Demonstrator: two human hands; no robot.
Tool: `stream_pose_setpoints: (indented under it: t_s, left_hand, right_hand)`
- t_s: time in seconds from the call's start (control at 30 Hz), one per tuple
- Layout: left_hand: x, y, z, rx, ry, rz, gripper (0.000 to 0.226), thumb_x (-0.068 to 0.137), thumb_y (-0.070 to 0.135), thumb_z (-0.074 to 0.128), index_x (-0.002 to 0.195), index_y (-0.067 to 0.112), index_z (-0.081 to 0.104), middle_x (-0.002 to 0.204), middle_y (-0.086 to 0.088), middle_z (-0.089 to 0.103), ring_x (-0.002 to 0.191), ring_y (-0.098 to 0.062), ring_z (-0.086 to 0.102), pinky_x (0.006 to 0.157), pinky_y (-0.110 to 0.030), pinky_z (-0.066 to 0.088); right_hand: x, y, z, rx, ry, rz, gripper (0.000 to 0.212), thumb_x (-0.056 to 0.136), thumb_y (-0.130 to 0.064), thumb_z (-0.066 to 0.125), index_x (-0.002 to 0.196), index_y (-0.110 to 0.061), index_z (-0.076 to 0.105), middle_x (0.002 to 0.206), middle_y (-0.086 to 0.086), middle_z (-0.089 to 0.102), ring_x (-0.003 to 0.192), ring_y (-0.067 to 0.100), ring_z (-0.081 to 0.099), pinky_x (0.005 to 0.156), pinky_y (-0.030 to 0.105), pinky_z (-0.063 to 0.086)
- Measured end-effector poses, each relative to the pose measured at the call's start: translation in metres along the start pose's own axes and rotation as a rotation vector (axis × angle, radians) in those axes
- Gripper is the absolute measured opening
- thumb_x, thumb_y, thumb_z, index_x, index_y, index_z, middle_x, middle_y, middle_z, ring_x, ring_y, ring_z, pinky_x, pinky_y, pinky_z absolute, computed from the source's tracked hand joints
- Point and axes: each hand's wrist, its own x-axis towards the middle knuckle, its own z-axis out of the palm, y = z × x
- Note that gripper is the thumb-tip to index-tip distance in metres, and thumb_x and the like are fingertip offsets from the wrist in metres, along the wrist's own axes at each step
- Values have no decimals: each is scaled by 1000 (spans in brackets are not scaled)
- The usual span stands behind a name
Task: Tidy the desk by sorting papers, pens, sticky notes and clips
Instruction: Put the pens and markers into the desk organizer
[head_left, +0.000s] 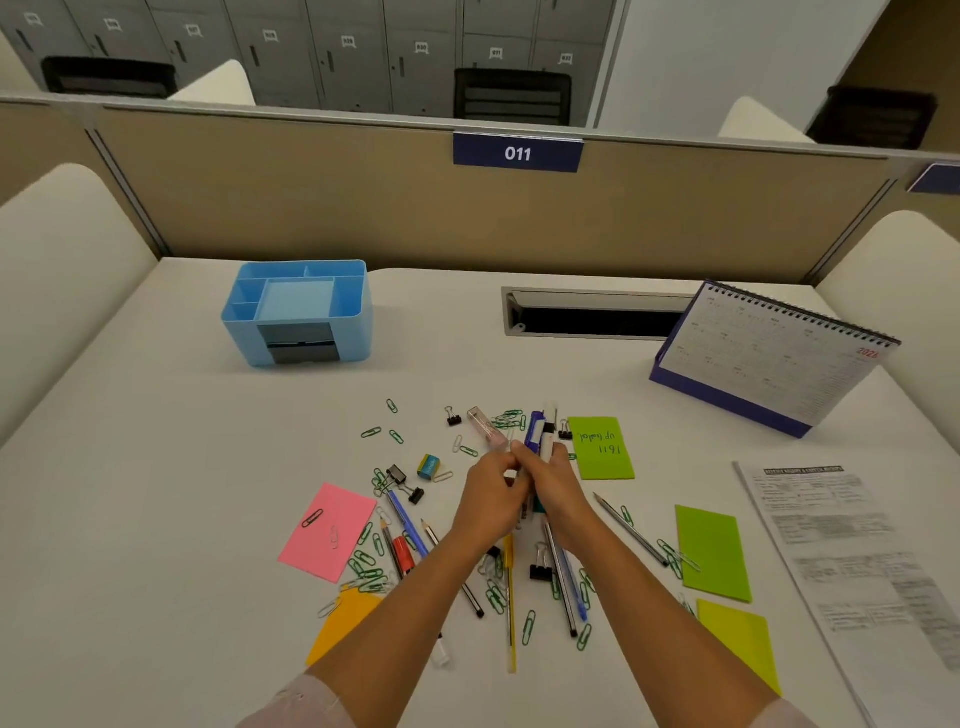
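Sticky notes (714, 553) number five on the desk (156, 467): a pink note (327, 530), an orange note (345, 623) and three green ones. The handwritten note (602, 448) lies just beside the hands. Of black binder clips (540, 569) I count at least five, scattered in the pile. Green paper clips (371, 569) are too many to count, and two clips lie on the pink note. One printed sheet (852, 551) lies at the right edge, and one small eraser (428, 466) lies left of the hands. Loose pens and pencils (408, 525), about eight, lie under and between the forearms.

A blue organizer (296, 312) stands at the far left, well apart from the pile, with several open compartments on top and a dark drawer in front. A calendar (774, 358) stands at the far right.

The left hand (491, 499) and the right hand (558, 493) are together above the middle of the pile. The fingers of both are curled round one bundle of pens (540, 436), whose ends stick out beyond the knuckles.
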Motion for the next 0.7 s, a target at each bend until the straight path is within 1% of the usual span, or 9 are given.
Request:
stream_pose_setpoints:
  t_s: [0.1,0.17,0.27,0.33,0.4,0.5,0.53,0.6,0.7]
  left_hand:
    - [0,-2,0,67,-30,15,22,97,21,51,108,9,66,116,-8,54,104,-24,61,74,-22,51]
    - [-1,-4,2,105,-47,7,25,98,24,50,116,11,63,124,-8,48,103,-21,59,82,-26,51]
    - [-3,-8,3,97,-40,19,30,99,26,47,123,13,60,122,-8,46,95,-15,56,83,-24,49]
    - [-3,-9,4,92,-19,46,30,99,26,49,125,15,60,120,-6,46,102,-16,54,87,-25,49]
    - [-5,-8,5,24,59,82,30,96,26,53,124,17,61,116,-3,49,108,-16,53,90,-28,50]
    - [-10,-3,4,-230,309,100,20,94,23,58,112,23,67,109,3,53,104,-6,54,86,-16,46]
    - [-10,-2,2,-339,381,60,17,95,23,57,107,25,69,109,3,55,103,-5,55,87,-17,46]
    - [-7,2,-1,-647,439,-124,18,97,25,53,106,24,68,114,1,61,107,-9,58,90,-25,48]
    - [0,6,-8,-1105,422,-417,27,98,33,48,111,20,67,114,0,64,109,-16,59,83,-29,50]
  right_hand:
    - [1,-1,4,8,16,20,41,88,-25,64,123,-11,49,106,12,68,93,22,68,76,36,58]
    - [2,-1,6,26,58,27,35,90,-18,59,123,-12,47,106,14,67,94,24,67,79,42,58]
    - [-1,0,9,85,86,57,34,92,-15,56,124,-12,45,107,14,66,96,26,67,84,47,56]
    - [-2,-1,9,137,91,62,32,93,-15,55,124,-13,46,109,14,66,96,26,67,84,46,56]
    - [-5,-5,9,209,87,45,24,95,-13,53,119,-12,50,106,16,67,93,26,68,77,42,58]
    - [-8,-15,9,314,40,18,12,97,-14,52,109,-12,53,100,18,67,90,29,68,74,43,56]
    - [-8,-18,9,343,23,18,11,97,-14,52,108,-12,53,97,16,67,88,28,68,74,42,56]
    - [-12,-24,11,415,-16,35,13,97,-13,51,109,-8,54,93,14,69,82,23,69,71,37,57]
    - [-17,-28,18,473,-75,53,10,97,-12,52,104,-8,56,91,12,69,83,20,68,73,35,57]
